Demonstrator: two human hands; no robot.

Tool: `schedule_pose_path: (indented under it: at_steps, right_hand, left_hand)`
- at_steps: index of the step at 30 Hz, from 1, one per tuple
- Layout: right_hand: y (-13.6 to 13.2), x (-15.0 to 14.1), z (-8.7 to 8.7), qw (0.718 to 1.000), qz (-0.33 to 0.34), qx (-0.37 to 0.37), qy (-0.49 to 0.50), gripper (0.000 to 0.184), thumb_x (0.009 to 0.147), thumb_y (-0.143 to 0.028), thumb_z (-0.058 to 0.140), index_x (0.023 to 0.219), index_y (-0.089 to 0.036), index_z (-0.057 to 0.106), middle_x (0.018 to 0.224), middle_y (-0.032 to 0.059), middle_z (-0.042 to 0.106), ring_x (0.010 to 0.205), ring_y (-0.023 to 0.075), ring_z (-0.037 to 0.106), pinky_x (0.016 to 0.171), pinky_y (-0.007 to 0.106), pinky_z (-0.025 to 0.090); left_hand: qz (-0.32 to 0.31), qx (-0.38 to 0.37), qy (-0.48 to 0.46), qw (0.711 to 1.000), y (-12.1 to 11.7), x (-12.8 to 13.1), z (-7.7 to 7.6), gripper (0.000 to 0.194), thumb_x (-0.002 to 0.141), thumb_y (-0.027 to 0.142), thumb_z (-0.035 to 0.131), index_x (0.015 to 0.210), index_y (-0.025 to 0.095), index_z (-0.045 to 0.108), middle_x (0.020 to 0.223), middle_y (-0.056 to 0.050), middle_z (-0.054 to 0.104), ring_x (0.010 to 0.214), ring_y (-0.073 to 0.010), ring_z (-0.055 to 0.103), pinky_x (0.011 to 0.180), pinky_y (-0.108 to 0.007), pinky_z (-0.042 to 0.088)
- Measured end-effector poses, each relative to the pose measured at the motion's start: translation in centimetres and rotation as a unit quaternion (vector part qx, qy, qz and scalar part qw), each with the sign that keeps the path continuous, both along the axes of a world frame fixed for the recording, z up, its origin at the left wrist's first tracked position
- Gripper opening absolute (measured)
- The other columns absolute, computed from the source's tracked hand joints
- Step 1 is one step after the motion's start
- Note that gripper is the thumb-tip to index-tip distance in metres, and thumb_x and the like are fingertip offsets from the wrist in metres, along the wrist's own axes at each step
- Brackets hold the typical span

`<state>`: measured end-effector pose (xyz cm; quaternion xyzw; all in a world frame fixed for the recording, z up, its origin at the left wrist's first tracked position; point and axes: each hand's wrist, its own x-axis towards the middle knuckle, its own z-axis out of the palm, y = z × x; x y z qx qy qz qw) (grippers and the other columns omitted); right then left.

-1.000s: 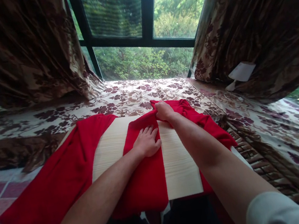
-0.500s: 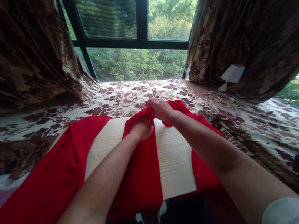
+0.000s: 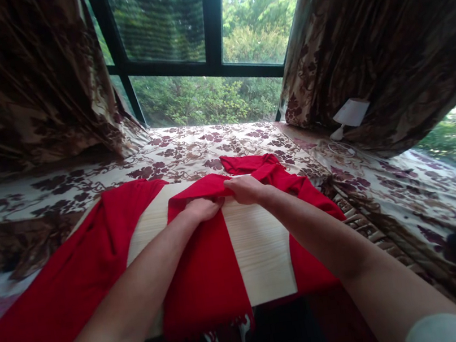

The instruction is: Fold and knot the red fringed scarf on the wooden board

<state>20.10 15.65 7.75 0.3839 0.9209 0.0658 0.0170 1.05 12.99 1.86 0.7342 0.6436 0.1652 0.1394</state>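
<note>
A long red cloth (image 3: 202, 266) lies draped over a small pale wooden table (image 3: 259, 252). One strip runs down the table's middle toward me, and other parts hang off the left and right sides. My left hand (image 3: 201, 208) is closed on the cloth's fold near the table's far edge. My right hand (image 3: 244, 188) is closed on the same fold right beside it, the two hands almost touching. A fringed end of the cloth hangs over the table's near edge.
A floral brown and cream fabric (image 3: 191, 151) covers the surface behind the table. Heavy patterned curtains (image 3: 383, 33) hang at both sides of a dark-framed window (image 3: 210, 25). A wicker piece (image 3: 369, 230) stands at the right, and a white lamp (image 3: 346, 116) beyond it.
My left hand moved forward off the flat strip and closed on the fold. My right hand came back and left to meet it, pulling the cloth's far part toward me.
</note>
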Motion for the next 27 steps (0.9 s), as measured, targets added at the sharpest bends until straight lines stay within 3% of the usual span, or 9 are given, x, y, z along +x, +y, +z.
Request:
schedule_pose_path:
  at_steps: [3, 5, 7, 9, 11, 15, 19, 22, 27]
  right_hand:
    - [-0.9, 0.3, -0.5, 1.000, 0.010, -0.013, -0.014, 0.023, 0.088, -0.015, 0.052, 0.109, -0.019, 0.060, 0.100, 0.0114, 0.071, 0.091, 0.0266, 0.068, 0.072, 0.031, 0.047]
    - [-1.3, 0.5, -0.7, 1.000, 0.017, -0.019, -0.019, 0.024, 0.088, -0.014, 0.052, 0.109, -0.020, 0.060, 0.101, 0.0107, 0.071, 0.091, 0.0256, 0.068, 0.073, 0.030, 0.046]
    - [-1.7, 0.8, -0.8, 0.999, 0.026, -0.023, -0.018, 0.025, 0.086, -0.013, 0.053, 0.109, -0.020, 0.061, 0.103, 0.0103, 0.071, 0.093, 0.0250, 0.068, 0.074, 0.029, 0.046]
    - [-1.8, 0.9, -0.8, 0.999, 0.035, -0.024, -0.020, 0.027, 0.084, -0.013, 0.055, 0.110, -0.020, 0.061, 0.103, 0.0097, 0.071, 0.093, 0.0246, 0.068, 0.074, 0.029, 0.046]
    - [-1.9, 1.0, -0.9, 0.998, 0.043, -0.018, -0.031, 0.027, 0.084, -0.013, 0.056, 0.110, -0.019, 0.061, 0.101, 0.0098, 0.070, 0.092, 0.0246, 0.068, 0.072, 0.029, 0.046]
    - [-1.9, 1.5, -1.1, 0.998, 0.021, 0.031, -0.051, 0.027, 0.088, -0.011, 0.050, 0.111, -0.017, 0.063, 0.103, 0.0134, 0.068, 0.095, 0.0257, 0.066, 0.074, 0.031, 0.046]
    - [-1.6, 2.8, -1.0, 0.997, -0.006, 0.060, -0.049, 0.027, 0.087, -0.013, 0.052, 0.112, -0.016, 0.064, 0.104, 0.0136, 0.067, 0.096, 0.0256, 0.065, 0.082, 0.033, 0.044]
    - [-1.0, 4.2, -0.7, 0.996, -0.015, 0.073, -0.049, 0.032, 0.085, -0.015, 0.055, 0.116, -0.017, 0.063, 0.112, 0.0138, 0.065, 0.096, 0.0247, 0.064, 0.088, 0.036, 0.042]
    - [0.9, 6.1, 0.0, 0.993, -0.096, 0.064, -0.020, 0.027, 0.082, -0.022, 0.061, 0.108, -0.017, 0.068, 0.112, 0.0127, 0.066, 0.096, 0.0248, 0.062, 0.089, 0.035, 0.041]
  left_hand:
    - [-0.050, -0.041, 0.077, 0.995, -2.7, -0.3, 1.5, 0.048, 0.074, 0.059, 0.065, 0.098, 0.018, 0.074, 0.107, -0.019, 0.073, 0.105, -0.0386, 0.065, 0.094, -0.045, 0.047]
    - [-0.089, -0.019, 0.114, 0.989, -4.1, -0.8, 2.9, 0.036, 0.080, 0.052, 0.060, 0.096, 0.023, 0.074, 0.103, -0.014, 0.074, 0.099, -0.0334, 0.067, 0.088, -0.040, 0.049]
    - [-0.015, 0.028, 0.124, 0.992, -4.5, -1.5, 4.0, 0.034, 0.089, 0.045, 0.048, 0.090, 0.023, 0.074, 0.094, -0.012, 0.075, 0.094, -0.0298, 0.069, 0.086, -0.038, 0.050]
    - [0.032, 0.079, 0.111, 0.990, -4.1, -2.2, 4.3, 0.039, 0.094, 0.041, 0.040, 0.097, 0.022, 0.074, 0.100, -0.012, 0.074, 0.100, -0.0278, 0.068, 0.092, -0.036, 0.048]
    - [0.001, 0.109, 0.097, 0.989, -3.3, -2.9, 3.6, 0.045, 0.095, 0.042, 0.037, 0.119, 0.019, 0.068, 0.125, -0.012, 0.068, 0.120, -0.0259, 0.060, 0.104, -0.034, 0.042]
    - [-0.067, 0.074, 0.126, 0.987, -2.3, -3.8, 0.8, 0.072, 0.093, 0.056, 0.040, 0.153, 0.017, 0.038, 0.161, -0.012, 0.033, 0.149, -0.0264, 0.028, 0.119, -0.041, 0.023]
    - [-0.073, 0.030, 0.145, 0.986, -2.8, -4.2, -0.9, 0.076, 0.093, 0.067, 0.031, 0.157, 0.025, 0.031, 0.164, -0.009, 0.024, 0.152, -0.0270, 0.019, 0.121, -0.049, 0.015]
    - [-0.072, 0.026, 0.147, 0.986, -2.9, -4.2, -1.2, 0.077, 0.093, 0.068, 0.027, 0.157, 0.026, 0.030, 0.165, -0.008, 0.024, 0.152, -0.0268, 0.018, 0.121, -0.048, 0.014]
    - [-0.068, 0.035, 0.147, 0.986, -2.7, -4.2, -1.3, 0.077, 0.093, 0.068, 0.028, 0.158, 0.027, 0.028, 0.165, -0.008, 0.023, 0.152, -0.0266, 0.017, 0.121, -0.049, 0.014]
